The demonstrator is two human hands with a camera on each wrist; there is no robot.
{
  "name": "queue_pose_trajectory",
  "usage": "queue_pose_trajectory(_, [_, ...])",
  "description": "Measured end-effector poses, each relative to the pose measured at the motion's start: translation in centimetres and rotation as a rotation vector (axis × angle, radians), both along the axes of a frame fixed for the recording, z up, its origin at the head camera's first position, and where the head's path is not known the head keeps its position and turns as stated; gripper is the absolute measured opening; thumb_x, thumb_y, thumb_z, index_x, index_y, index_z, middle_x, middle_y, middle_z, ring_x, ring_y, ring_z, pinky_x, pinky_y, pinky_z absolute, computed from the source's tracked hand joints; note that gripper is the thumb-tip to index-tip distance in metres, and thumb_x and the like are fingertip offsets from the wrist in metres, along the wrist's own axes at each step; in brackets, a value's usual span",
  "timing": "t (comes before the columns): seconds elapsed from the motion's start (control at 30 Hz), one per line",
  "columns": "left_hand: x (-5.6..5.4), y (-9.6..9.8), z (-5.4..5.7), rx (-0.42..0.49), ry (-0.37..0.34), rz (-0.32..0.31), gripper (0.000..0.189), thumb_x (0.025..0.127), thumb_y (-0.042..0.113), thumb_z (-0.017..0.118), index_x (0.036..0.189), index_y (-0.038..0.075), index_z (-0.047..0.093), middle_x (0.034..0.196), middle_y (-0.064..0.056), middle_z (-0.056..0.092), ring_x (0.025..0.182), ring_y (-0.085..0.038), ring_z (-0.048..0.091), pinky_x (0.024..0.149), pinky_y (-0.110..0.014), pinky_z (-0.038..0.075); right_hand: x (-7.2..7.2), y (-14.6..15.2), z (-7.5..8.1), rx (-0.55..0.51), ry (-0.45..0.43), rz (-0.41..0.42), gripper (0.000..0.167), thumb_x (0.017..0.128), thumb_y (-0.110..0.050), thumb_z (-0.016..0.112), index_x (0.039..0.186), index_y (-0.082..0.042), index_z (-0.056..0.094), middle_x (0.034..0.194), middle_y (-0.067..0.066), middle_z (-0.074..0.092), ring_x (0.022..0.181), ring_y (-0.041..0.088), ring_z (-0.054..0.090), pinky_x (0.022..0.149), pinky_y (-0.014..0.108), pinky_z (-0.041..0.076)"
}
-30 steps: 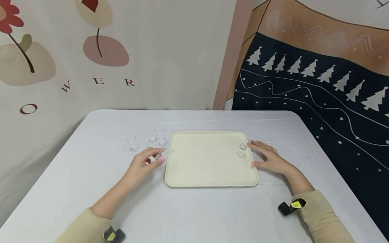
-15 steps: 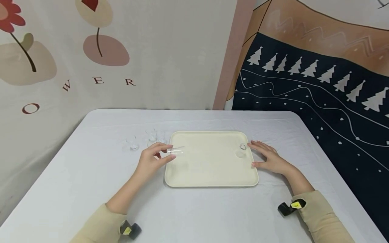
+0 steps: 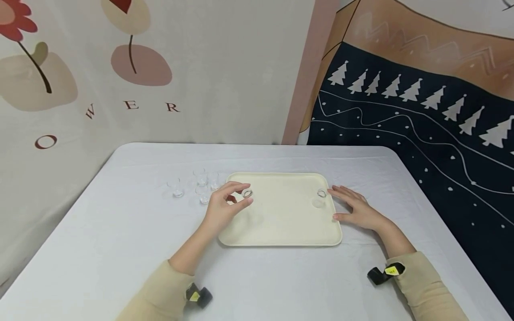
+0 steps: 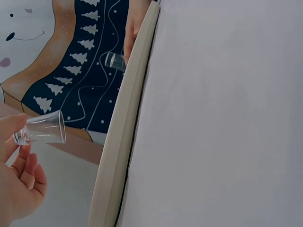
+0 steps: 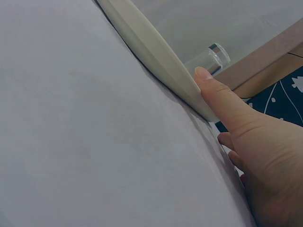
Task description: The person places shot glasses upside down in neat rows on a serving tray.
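Observation:
A small clear shot glass (image 4: 47, 130) is pinched near its base by the thumb and fingers of my left hand (image 3: 222, 207). Its wide mouth points down, above the left part of the cream tray (image 3: 281, 223). On the tray's right side another shot glass (image 3: 319, 201) stands mouth down, its thick base (image 5: 218, 52) uppermost. My right hand (image 3: 355, 209) lies at the tray's right edge with its fingers extended, the thumb against the rim in the right wrist view. Whether its other fingers touch the tray is hard to tell.
Several clear shot glasses (image 3: 203, 195) stand mouth up on the white tablecloth (image 3: 132, 214) left of the tray, one glass (image 3: 177, 189) farther out. A printed curtain (image 3: 233, 80) hangs behind the table.
My left hand has moved right with the shot glass, from beside the tray to above it. The glass has turned from sideways to mouth down. My right hand has stayed put.

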State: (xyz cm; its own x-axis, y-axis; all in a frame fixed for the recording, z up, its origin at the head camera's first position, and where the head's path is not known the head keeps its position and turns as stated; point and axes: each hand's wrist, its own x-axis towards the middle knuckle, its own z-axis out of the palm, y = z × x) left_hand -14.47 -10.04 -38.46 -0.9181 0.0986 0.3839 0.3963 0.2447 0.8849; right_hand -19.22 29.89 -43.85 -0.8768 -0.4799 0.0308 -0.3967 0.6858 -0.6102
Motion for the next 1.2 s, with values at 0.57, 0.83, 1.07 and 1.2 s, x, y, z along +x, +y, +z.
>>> queue_pose_trajectory(0.57, [-1.5,5.7,-0.2,0.069,-0.054,-0.046,0.034,0.074,0.001,0.080,0.107,0.001,0.071,0.104,-0.005,0.067,0.096,-0.019,0.057,0.072,-0.032,0.047,0.1,-0.2,0.2,-0.002,0.009,0.005,0.076,0.083,-0.036,0.074,0.146,-0.013,0.039,0.152,0.021,0.026,0.140,0.044,0.012,0.105,0.066,0.003])
queue_pose_trajectory(0.83, [-1.6,8.1,0.5,0.092,-0.110,-0.082,0.034,0.076,0.001,0.079,0.109,-0.005,0.069,0.109,-0.015,0.065,0.102,-0.031,0.057,0.078,-0.049,0.046,0.2,-0.2,0.4,0.007,0.030,0.013,0.075,0.083,-0.035,0.074,0.146,-0.011,0.040,0.151,0.022,0.027,0.139,0.045,0.013,0.105,0.066,0.004])
queue_pose_trajectory(1.07, [-1.8,10.0,0.9,0.036,-0.121,-0.075,0.033,0.078,0.006,0.079,0.110,0.001,0.071,0.107,-0.005,0.066,0.100,-0.022,0.057,0.074,-0.030,0.046,0.2,-0.2,0.3,0.001,0.014,0.003,0.075,0.083,-0.036,0.073,0.146,-0.012,0.040,0.152,0.022,0.026,0.139,0.045,0.012,0.104,0.067,0.003])
queue_pose_trajectory(1.2, [-2.9,11.1,-0.5,0.010,-0.131,-0.073,0.033,0.078,0.010,0.080,0.110,0.007,0.072,0.106,0.002,0.066,0.099,-0.016,0.057,0.071,-0.024,0.044,0.2,-0.2,0.3,0.005,0.006,-0.003,0.074,0.084,-0.036,0.073,0.146,-0.012,0.040,0.152,0.022,0.026,0.139,0.045,0.012,0.104,0.067,0.003])
